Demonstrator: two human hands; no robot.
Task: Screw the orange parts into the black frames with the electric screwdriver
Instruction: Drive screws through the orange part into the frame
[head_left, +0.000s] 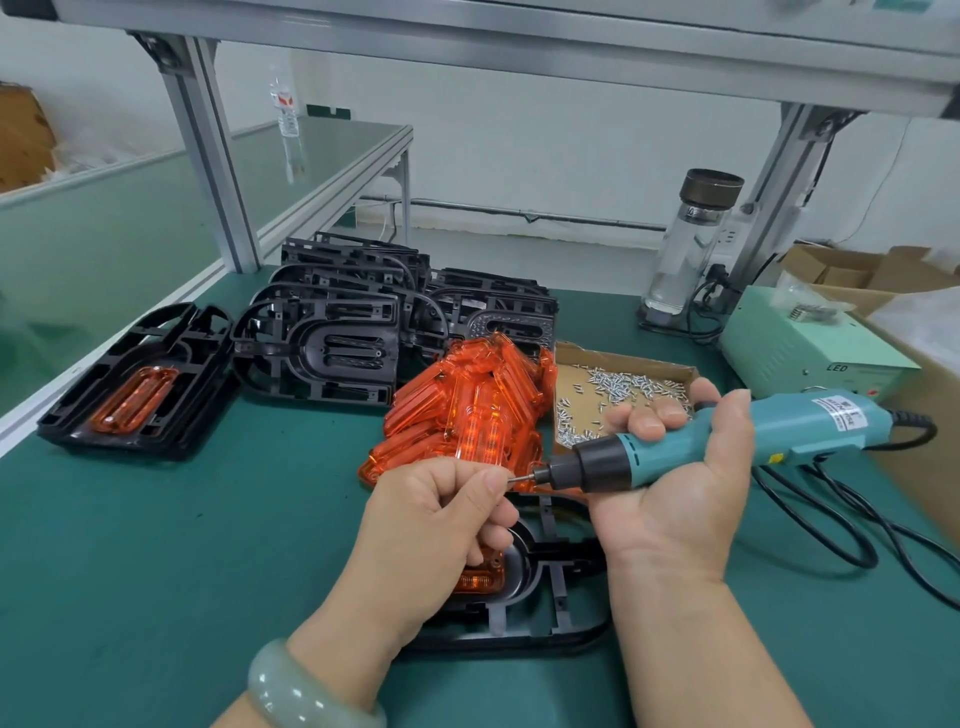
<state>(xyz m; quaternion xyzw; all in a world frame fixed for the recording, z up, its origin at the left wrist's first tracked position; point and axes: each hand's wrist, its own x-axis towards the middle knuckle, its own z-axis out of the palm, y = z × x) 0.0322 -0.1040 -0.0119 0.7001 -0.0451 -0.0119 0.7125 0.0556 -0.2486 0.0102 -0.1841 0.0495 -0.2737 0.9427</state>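
Left grip (441, 512) pinches something tiny at the bit of the driver (727, 434), likely a screw. Right grip (675, 467) is wrapped round the driver's body, palm up. The screw could drop off the bit on the way down. It could also enter crooked and strip the plastic, since neither hand steadies the frame (522, 564). That frame lies at 6 o'clock under both hands, black and ribbed. An orange part (483, 577) sits inside it, glossy and translucent. The orange pile (483, 405) lies at 12 o'clock.
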